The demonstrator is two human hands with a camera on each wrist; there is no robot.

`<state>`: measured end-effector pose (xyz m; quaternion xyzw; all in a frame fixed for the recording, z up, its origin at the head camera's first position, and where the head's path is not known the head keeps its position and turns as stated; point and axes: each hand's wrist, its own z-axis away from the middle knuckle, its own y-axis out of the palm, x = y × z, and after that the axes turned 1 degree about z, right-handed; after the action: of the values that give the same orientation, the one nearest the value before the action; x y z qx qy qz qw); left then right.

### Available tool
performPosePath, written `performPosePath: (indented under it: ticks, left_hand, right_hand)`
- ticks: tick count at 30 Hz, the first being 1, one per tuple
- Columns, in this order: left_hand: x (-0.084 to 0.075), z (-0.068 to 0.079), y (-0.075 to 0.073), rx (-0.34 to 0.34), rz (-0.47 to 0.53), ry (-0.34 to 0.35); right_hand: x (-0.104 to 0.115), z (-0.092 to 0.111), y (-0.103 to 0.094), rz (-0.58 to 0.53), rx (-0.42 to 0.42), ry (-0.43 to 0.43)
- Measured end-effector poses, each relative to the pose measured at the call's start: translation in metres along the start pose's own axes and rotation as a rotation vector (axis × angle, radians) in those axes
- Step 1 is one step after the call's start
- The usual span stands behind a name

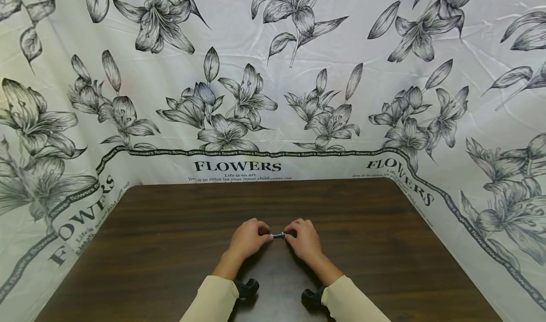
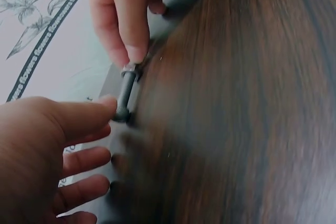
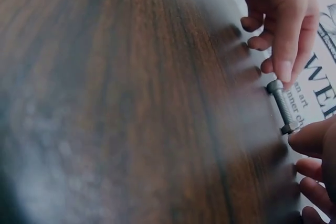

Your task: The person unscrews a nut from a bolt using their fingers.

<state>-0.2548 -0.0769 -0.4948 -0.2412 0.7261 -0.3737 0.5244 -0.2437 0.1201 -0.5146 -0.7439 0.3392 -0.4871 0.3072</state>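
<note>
A dark metal bolt [image 1: 277, 235] is held lengthwise between the two hands, close over the table. Its round knurled head [image 2: 122, 113] is at the left hand's end. A hex nut [image 3: 290, 127] sits on the threaded shank at the opposite end. With thumb and fingertips, my left hand [image 1: 249, 237] pinches the bolt's head; the other fingers spread loosely below in the left wrist view. My right hand [image 1: 304, 239] pinches the nut between thumb and finger. Between the fingertips, the shank [image 3: 284, 105] shows bare thread in the right wrist view.
Dark wood-grain table [image 1: 170, 217] spreads beneath both hands. Around its back and sides hangs a white curtain [image 1: 273, 123] printed with black flowers and lettering. Black wrist mounts [image 1: 247, 288] are strapped at the cuffs of both light sleeves [image 1: 215, 298].
</note>
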Motion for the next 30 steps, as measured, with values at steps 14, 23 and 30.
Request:
performPosePath:
  ticks: [14,23,30]
  left_hand:
    - [-0.007,0.008,0.008,-0.099,-0.02,0.004]
    - [-0.004,0.013,0.007,-0.161,0.125,0.022]
    - [-0.006,0.019,0.0,-0.185,0.208,0.035]
  right_hand:
    - [-0.004,0.002,0.001,-0.004,0.007,-0.041]
    - [-0.007,0.003,-0.003,-0.265,-0.015,-0.078]
    - [-0.003,0.006,-0.003,-0.387,-0.055,-0.057]
